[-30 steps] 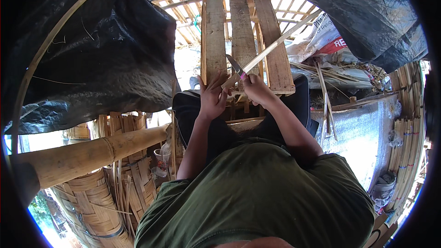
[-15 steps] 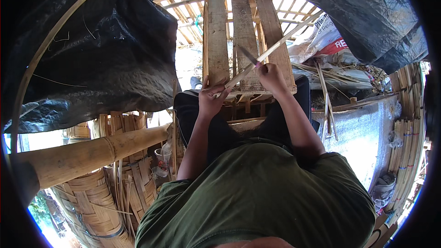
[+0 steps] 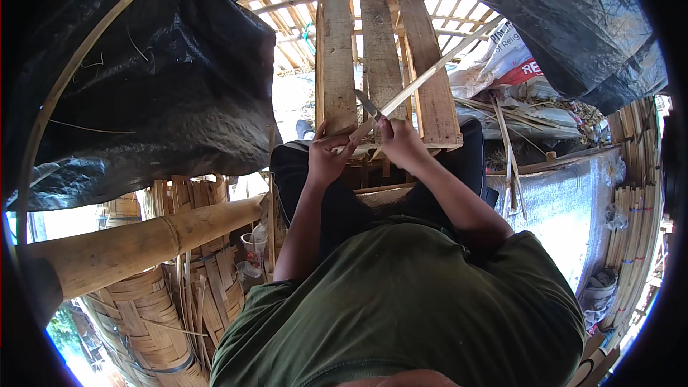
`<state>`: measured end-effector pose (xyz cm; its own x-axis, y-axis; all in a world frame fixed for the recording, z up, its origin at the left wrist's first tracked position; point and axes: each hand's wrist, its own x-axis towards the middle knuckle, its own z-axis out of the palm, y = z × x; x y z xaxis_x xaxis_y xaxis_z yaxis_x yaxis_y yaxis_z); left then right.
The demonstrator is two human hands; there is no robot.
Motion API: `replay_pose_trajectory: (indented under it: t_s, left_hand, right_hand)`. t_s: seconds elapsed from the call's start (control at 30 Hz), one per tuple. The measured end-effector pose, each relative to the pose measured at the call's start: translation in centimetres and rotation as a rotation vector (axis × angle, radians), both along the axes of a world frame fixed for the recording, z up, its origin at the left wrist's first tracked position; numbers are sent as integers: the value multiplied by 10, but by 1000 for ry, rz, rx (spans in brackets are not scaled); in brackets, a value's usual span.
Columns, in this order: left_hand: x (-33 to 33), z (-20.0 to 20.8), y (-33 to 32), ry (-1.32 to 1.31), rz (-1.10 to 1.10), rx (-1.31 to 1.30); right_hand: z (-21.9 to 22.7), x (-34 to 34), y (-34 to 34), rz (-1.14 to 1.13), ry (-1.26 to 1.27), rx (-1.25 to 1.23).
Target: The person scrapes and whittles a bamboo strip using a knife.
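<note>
A long pale bamboo strip [image 3: 423, 80] slants across the plank bench [image 3: 378, 36], its far end up to the right. My left hand [image 3: 329, 155] is closed round the strip's near end at the bench's front edge. In my right hand [image 3: 403, 145] is a knife [image 3: 369, 104], gripped by its handle. The dark blade points up and left and lies against the strip, just ahead of my left hand. My right fingers hide most of the handle.
Thin bamboo strips [image 3: 509, 150] lean at the right, near a white sack [image 3: 494, 64]. A thick bamboo pole [image 3: 143, 244] runs along the left above woven bamboo baskets [image 3: 143, 315]. Black plastic sheeting [image 3: 158, 93] hangs at the left and overhead. Bundled slats [image 3: 631, 244] stand far right.
My right hand has drawn the knife along the strip, toward my left hand and me. My left hand stays nearly in place on the strip.
</note>
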<state>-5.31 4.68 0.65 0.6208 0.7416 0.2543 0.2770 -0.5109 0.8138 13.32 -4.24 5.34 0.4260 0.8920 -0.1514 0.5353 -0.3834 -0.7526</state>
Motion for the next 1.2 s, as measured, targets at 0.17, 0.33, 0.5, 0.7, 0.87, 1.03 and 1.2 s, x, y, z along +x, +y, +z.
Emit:
replay_pose_trajectory:
  t_s: [0.17,0.33,0.5,0.7,0.87,1.03,1.2]
  left_hand:
    - [-1,10,-2,24,-14,-51]
    - [-5,2,-1,12,-6,-42]
    - [-7,4,-4,9,-14,-15]
    - [-6,3,-2,1,1,-39]
    - [-5,2,0,35,-45,-15]
    - [-10,-4,0,-6,-14,-35]
    - [-8,-3,-2,-1,-36,-14]
  right_hand:
    - [15,48,15,-266,292,-191]
    - [8,18,6,33,100,-234]
    - [5,60,16,-524,400,141]
    - [9,12,2,-54,484,-311]
    - [-15,41,8,-646,456,293]
    - [13,5,-6,55,639,-234]
    - [11,24,1,-566,516,296]
